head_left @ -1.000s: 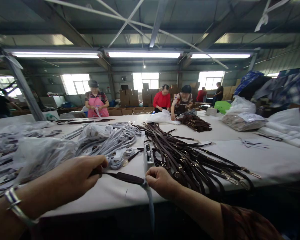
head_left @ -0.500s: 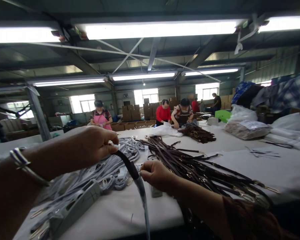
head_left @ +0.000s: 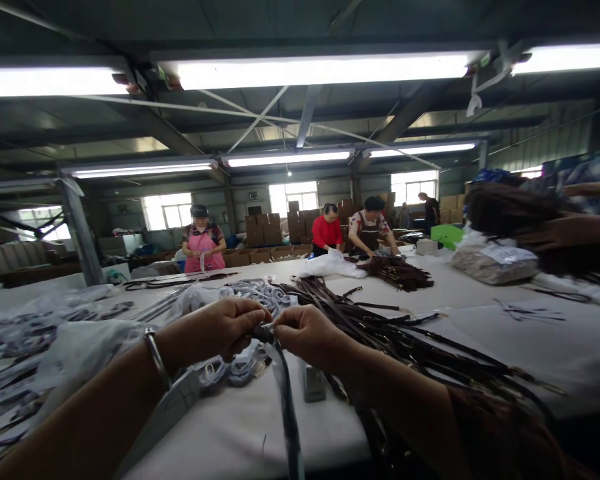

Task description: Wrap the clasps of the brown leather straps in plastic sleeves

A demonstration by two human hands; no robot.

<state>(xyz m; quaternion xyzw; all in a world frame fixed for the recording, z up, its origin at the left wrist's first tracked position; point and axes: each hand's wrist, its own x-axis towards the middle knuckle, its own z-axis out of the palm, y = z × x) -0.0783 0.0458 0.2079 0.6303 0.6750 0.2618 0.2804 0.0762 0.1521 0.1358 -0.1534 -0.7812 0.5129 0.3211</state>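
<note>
My left hand (head_left: 230, 325), with a silver bangle on the wrist, is closed on the upper end of a dark strap (head_left: 287, 393). Clear plastic sleeving surrounds the strap, which hangs down past the table's front edge. Close beside it, fingertips almost meeting, my right hand (head_left: 307, 335) pinches the rim of the plastic sleeve (head_left: 279, 353). Behind my left hand lie coiled straps in clear plastic (head_left: 240, 373). To the right of my right hand spreads a pile of dark brown straps (head_left: 360, 320) with gold-coloured metal clips.
A grey box-like object (head_left: 313, 383) stands under my right wrist. More bagged straps (head_left: 10, 340) cover the left of the table. Across it, a person in a pink apron (head_left: 203, 248) and two others work. A blurred brown bundle (head_left: 510, 207) hangs at the right.
My left hand has come right and down to meet my right hand, and the sleeve now covers more of the strap. A brown bundle has appeared at the right.
</note>
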